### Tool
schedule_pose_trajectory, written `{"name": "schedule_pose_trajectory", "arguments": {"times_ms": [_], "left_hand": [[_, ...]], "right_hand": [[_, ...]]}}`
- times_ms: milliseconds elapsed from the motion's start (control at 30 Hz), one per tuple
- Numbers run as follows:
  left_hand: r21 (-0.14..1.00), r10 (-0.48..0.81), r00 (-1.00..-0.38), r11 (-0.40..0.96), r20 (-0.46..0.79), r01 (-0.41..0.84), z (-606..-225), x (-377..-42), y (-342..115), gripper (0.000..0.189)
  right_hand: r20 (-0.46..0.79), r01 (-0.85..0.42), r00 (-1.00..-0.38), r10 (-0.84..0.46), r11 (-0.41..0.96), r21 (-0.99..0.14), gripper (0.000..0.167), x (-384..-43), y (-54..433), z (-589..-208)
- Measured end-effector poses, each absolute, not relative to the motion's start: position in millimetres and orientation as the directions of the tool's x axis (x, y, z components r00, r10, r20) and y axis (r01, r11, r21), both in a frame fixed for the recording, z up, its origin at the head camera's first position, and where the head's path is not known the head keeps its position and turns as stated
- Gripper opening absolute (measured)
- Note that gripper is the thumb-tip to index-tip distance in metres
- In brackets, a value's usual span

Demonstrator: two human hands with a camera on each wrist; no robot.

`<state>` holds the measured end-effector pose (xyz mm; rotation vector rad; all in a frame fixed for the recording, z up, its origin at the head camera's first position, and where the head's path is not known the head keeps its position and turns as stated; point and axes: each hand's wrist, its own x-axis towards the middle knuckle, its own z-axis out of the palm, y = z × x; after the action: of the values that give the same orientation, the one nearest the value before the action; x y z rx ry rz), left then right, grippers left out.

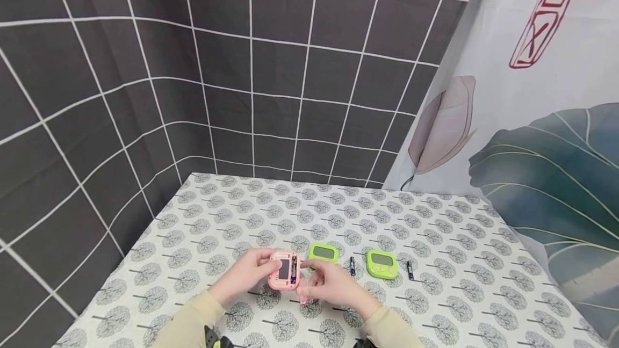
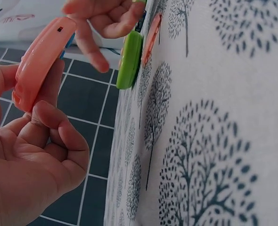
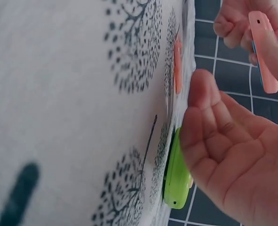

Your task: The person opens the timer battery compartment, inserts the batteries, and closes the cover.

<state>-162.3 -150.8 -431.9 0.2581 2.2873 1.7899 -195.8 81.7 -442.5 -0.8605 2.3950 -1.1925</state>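
My left hand (image 1: 249, 275) holds a pink digital timer (image 1: 276, 282) up off the table by its left edge, between thumb and fingers. Its upward side has a dark rectangular panel and an uncovered slot with a dark battery (image 1: 293, 269) in it. Close to the timer's right edge is my right hand (image 1: 333, 283), its thumb by the timer and its other fingers loosely bent in the right wrist view; whether it presses the battery cannot be told. A thin pink battery cover (image 3: 177, 66) lies on the cloth below, partly hidden by the right hand in the head view.
Two lime-green timers, one behind my right hand (image 1: 324, 252) and another farther right (image 1: 382, 265), lie on the tree-patterned tablecloth (image 1: 435, 305). One loose battery (image 1: 352, 266) lies between them, another battery (image 1: 410, 270) to their right. A dark checked curtain (image 1: 290, 69) hangs behind.
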Motion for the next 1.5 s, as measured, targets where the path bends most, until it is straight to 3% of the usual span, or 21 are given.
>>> {"name": "schedule_pose_trajectory", "arguments": {"times_ms": [133,367,633,900,1300,1500], "left_hand": [[0.971,0.254,-0.964,0.237,-0.081,-0.020,-431,-163,-150,0.035],[0.964,0.261,-0.964,0.265,-0.051,0.021,-431,-165,-149,0.036],[0.974,0.241,-0.966,0.224,-0.090,-0.035,-430,-164,-149,0.034],[0.967,0.231,-0.969,0.254,-0.082,-0.021,-430,-163,-150,0.032],[0.954,0.242,-0.968,0.301,-0.069,0.007,-431,-166,-149,0.035],[0.954,0.261,-0.964,0.297,-0.048,0.033,-432,-168,-148,0.036]], "right_hand": [[-0.032,-0.415,-0.760,-0.649,0.523,-0.744,0.067,-195,81,-443],[-0.092,-0.355,-0.815,-0.572,0.619,-0.700,0.060,-192,78,-443],[-0.144,-0.383,-0.796,-0.588,0.672,-0.634,0.058,-186,72,-440],[-0.123,-0.430,-0.822,-0.556,0.748,-0.505,0.059,-184,64,-439],[-0.121,-0.438,-0.821,-0.559,0.751,-0.495,0.066,-183,64,-438],[-0.128,-0.416,-0.830,-0.543,0.755,-0.506,0.057,-183,64,-439]]}}
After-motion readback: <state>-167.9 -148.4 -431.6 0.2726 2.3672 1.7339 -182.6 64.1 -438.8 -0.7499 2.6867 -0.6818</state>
